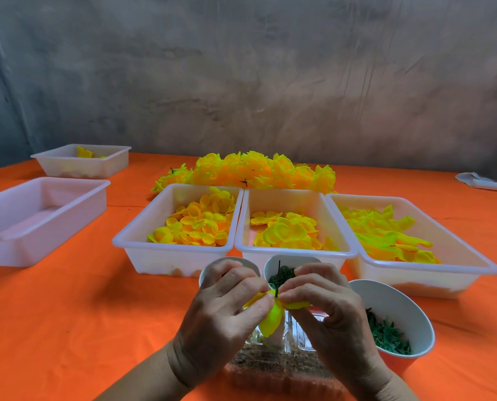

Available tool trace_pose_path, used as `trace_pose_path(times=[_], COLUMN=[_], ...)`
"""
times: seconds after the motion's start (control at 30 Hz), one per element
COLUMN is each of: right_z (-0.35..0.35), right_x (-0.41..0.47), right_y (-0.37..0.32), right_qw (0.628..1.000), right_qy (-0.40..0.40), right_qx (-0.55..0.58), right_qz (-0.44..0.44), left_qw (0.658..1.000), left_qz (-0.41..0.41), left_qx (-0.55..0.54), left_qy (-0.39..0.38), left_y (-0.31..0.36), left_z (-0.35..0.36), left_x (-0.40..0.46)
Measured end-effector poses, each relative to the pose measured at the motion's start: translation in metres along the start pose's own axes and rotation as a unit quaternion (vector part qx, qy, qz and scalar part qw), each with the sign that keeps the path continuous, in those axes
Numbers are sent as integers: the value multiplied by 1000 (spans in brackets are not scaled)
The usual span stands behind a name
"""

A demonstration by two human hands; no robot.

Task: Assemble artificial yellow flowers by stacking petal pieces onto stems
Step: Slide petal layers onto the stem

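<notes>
Left hand (227, 311) and right hand (325, 311) both pinching yellow petal piece (273, 319) on dark stem (278, 280); above paper cups (400, 308).

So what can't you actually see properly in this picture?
- Left cup, head view: its contents, hidden behind the left hand.
- Stem: its lower end, covered by the petal piece and fingers of the right hand.
- Clear box: contents blurred, partly under both wrists.
- White object far right: too small to identify.
</notes>
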State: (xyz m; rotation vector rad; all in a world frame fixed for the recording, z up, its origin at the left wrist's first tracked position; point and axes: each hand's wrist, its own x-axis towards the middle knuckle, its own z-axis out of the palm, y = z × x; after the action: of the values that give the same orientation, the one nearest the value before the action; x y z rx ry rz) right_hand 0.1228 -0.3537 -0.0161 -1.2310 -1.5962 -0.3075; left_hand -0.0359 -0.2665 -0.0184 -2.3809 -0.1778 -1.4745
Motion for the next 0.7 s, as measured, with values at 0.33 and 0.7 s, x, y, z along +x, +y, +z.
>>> trace_pose_path(times=[0.33, 0.7], right_z=[-2, -5], right_x=[-3, -7], right_y=[4, 1], right_qw=[1000, 995], right_qy=[-24, -20], right_qx=[14, 65], right_qz=[12, 79], left_qw=[999, 968], left_qz=[-20, -144], left_qx=[-23, -191], left_qy=[-23, -71], left_y=[2, 3], left_z=[-1, -12], left_x=[-2, -4])
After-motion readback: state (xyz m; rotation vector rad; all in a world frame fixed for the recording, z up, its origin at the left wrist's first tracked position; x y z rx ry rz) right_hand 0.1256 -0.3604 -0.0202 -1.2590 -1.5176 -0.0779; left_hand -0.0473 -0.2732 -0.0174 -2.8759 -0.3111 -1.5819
